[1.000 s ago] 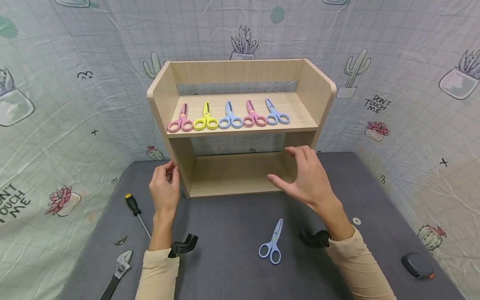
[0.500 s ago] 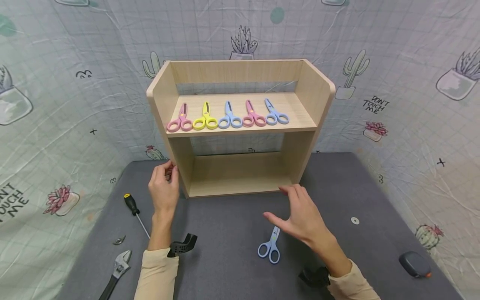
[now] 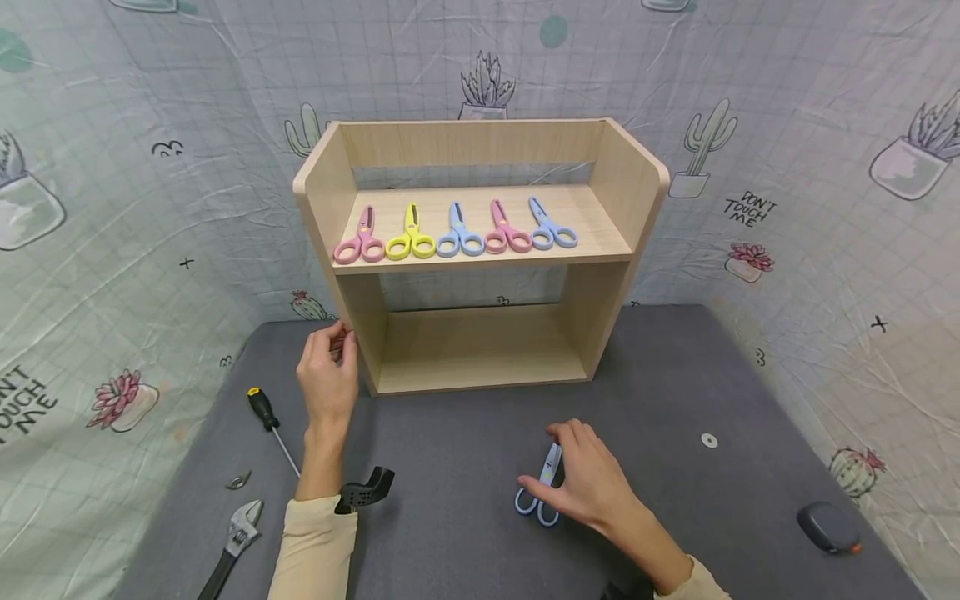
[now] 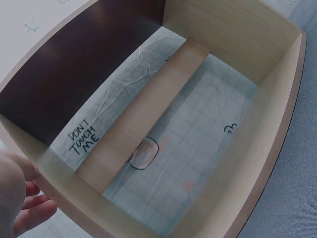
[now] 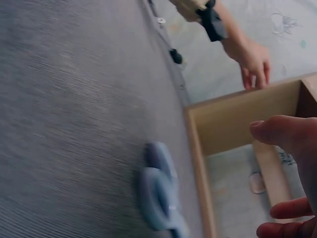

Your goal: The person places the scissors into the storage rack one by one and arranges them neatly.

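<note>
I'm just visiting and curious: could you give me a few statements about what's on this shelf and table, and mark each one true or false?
1. Five scissors lie on the upper shelf. True.
2. The right hand is over the blue scissors on the table. True.
3. The lower shelf holds a yellow pair of scissors. False: it is bare; the yellow scissors lie on the upper shelf.
4. The left hand holds the screwdriver. False: it touches the wooden rack's left side panel.

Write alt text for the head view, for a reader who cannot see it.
A person's right hand reaches onto blue scissors lying on a grey table, while the left hand touches the left side of a wooden shelf unit. Five coloured scissors line its upper shelf.
</note>
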`<state>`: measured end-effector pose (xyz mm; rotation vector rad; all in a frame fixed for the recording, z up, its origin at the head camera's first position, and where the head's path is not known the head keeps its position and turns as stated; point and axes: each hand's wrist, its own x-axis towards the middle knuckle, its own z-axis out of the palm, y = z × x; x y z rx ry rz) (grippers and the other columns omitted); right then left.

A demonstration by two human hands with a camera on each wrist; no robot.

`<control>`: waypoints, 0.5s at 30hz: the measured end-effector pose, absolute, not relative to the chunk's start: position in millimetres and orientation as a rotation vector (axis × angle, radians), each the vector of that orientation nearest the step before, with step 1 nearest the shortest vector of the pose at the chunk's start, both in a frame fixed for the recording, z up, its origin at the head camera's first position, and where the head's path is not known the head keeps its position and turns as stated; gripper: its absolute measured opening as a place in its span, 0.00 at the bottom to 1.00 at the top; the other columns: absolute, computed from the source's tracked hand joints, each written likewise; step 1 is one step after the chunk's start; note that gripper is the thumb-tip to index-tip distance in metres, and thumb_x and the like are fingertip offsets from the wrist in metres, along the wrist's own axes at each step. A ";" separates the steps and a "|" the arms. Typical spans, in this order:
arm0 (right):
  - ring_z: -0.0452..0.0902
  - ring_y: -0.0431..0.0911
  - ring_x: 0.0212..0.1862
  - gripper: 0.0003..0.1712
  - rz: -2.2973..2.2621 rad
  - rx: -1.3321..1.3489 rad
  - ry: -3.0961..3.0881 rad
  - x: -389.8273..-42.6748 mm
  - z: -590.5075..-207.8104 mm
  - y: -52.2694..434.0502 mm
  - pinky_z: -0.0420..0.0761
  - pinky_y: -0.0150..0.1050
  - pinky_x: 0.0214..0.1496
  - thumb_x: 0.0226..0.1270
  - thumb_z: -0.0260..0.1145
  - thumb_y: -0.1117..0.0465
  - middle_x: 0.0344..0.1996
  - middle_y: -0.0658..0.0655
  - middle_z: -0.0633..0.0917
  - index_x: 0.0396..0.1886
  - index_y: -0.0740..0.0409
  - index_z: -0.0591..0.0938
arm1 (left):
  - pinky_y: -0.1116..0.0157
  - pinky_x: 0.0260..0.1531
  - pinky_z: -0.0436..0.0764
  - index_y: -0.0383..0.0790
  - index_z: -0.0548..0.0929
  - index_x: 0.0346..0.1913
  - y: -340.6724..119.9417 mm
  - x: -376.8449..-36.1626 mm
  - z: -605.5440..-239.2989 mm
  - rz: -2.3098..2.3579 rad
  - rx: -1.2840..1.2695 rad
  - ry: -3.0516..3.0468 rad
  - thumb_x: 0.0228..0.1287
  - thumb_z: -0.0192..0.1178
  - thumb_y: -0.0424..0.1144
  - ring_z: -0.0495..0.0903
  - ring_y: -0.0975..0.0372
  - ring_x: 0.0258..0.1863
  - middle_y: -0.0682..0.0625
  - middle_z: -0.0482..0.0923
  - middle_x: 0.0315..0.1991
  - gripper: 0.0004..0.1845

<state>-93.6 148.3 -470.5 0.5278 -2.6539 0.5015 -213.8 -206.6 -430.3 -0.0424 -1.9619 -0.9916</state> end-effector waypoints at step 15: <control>0.66 0.43 0.28 0.51 0.295 0.216 -2.922 -69.6 -502.1 131.0 0.72 0.39 0.24 0.37 0.68 0.17 0.26 0.51 0.72 0.36 0.60 0.77 | 0.62 0.37 0.88 0.27 0.82 0.50 -206.2 -212.2 -429.4 -0.957 -0.030 -1.989 0.71 0.61 0.35 0.86 0.50 0.36 0.36 0.82 0.41 0.13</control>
